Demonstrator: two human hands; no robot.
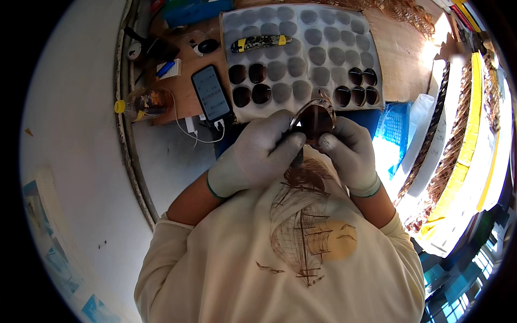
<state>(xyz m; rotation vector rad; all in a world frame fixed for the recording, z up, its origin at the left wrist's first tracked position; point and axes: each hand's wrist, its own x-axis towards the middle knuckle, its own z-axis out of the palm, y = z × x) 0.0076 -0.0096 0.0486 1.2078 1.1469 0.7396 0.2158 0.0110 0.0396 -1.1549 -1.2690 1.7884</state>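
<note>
My left hand, in a pale grey work glove, is closed on the left side of a pair of sunglasses with dark brown lenses and a shiny frame. On the other side, the thumb and fingers of my gloved right hand pinch the same sunglasses. They are held up in front of my chest, at the near edge of a white lens tray marked with rows of grey rounds. Loose dark lenses lie at the tray's left, and more dark lenses at its right. Fingers hide part of the frame.
A dark patterned tool with yellow bands lies across the tray. To the left are a phone with a white cable, a bottle with a yellow cap and a small box. Bundles of brown patterned strips stand at right.
</note>
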